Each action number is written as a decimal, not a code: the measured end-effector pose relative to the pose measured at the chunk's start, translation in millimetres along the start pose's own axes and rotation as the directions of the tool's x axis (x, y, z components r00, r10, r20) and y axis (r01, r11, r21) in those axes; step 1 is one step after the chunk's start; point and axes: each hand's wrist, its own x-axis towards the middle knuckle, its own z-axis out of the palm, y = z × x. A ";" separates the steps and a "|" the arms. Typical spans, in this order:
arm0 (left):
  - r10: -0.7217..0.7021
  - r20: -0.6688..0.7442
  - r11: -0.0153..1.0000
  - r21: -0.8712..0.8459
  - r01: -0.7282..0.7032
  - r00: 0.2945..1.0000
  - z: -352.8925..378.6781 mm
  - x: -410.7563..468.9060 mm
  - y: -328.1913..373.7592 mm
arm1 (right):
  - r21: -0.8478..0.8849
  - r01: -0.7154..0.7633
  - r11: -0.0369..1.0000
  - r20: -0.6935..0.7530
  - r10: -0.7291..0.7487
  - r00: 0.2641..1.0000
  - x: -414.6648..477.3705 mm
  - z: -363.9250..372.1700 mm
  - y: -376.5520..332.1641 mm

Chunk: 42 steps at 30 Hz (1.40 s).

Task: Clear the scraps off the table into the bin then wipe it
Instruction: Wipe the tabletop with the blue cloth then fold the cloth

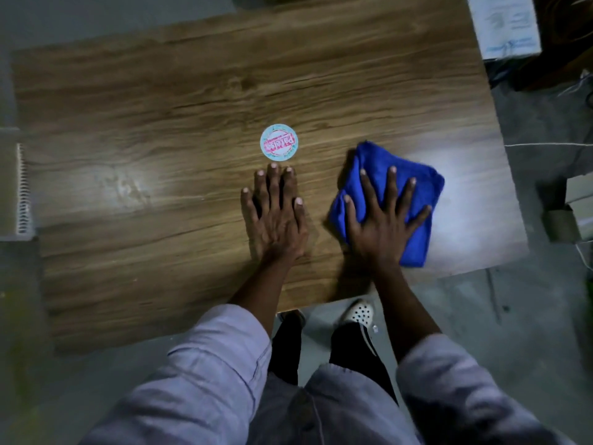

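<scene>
Pressing flat with spread fingers, the right hand [383, 220] is holding the blue cloth [390, 200] on the table [160, 123] while the left hand [276, 213] is lying open, so wiping could push the round sticker [278, 142] away.

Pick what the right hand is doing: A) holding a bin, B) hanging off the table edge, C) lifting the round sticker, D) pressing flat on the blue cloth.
D: the right hand lies palm down, fingers spread, on the blue cloth on the table.
</scene>
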 end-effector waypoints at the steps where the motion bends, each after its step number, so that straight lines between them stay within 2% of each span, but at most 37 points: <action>1: -0.001 0.009 1.000 0.000 0.001 1.000 0.2 1.0 -0.6 | 0.004 0.012 1.000 0.006 -0.012 1.000 11.6 3.6 -15.8; 4: -0.009 0.030 1.000 0.021 0.009 0.999 0.8 1.6 -2.1 | 0.009 0.131 0.991 0.042 -0.132 0.990 19.3 10.0 -52.6; 6: -0.001 0.046 1.000 0.026 0.000 0.999 -0.7 1.5 -2.0 | 0.021 0.225 0.974 0.076 -0.226 0.971 -4.5 6.1 -53.1; 11: -0.015 0.032 1.000 -0.016 0.016 0.999 -2.8 1.4 -2.0 | 0.022 0.350 0.937 0.067 -0.350 0.934 -86.1 -9.3 14.6; 13: -0.013 0.036 1.000 -0.027 0.014 0.999 -4.2 0.8 -0.6 | -0.026 0.324 0.946 0.053 -0.323 0.945 -85.1 -12.3 39.1; 15: -0.008 0.043 1.000 -0.029 0.009 0.999 -4.6 0.7 1.3 | -0.060 0.225 0.973 0.032 -0.223 0.974 -63.9 -12.1 46.6; 18: -0.007 0.046 0.999 -0.034 0.008 0.999 -5.0 1.1 0.5 | -0.035 0.041 0.999 0.019 -0.040 0.999 -9.6 -5.3 24.7; 20: -0.007 0.041 0.999 -0.033 0.008 0.999 -5.2 1.3 0.3 | 0.003 -0.014 1.000 0.012 0.014 1.000 28.8 3.5 -8.6; 22: -0.016 0.044 0.999 -0.037 0.018 0.999 -6.1 1.3 0.6 | 0.012 0.038 0.999 0.006 -0.038 0.999 46.8 11.6 -46.3; 25: -0.012 0.075 1.000 0.021 0.010 0.997 -5.0 0.8 -3.6 | 0.016 0.204 0.979 0.044 -0.204 0.978 24.8 16.2 -75.2; 27: -0.004 0.070 1.000 0.024 0.002 0.998 -3.5 1.4 -6.2 | 0.027 0.267 0.963 0.082 -0.268 0.960 -6.6 10.3 -62.7; 33: -0.001 0.043 1.000 -0.006 0.002 0.999 -8.3 -0.1 -2.1 | -0.016 0.300 0.954 0.059 -0.298 0.953 -96.2 -7.1 15.0; 37: -0.009 0.048 1.000 0.000 0.009 0.999 -6.0 0.4 -2.5 | 0.015 0.240 0.971 0.055 -0.240 0.969 -60.2 -1.8 -11.7; 42: -0.043 0.089 0.997 0.069 0.037 0.995 -7.9 0.6 0.0 | 0.025 0.330 0.944 0.068 -0.331 0.941 35.6 17.4 -73.2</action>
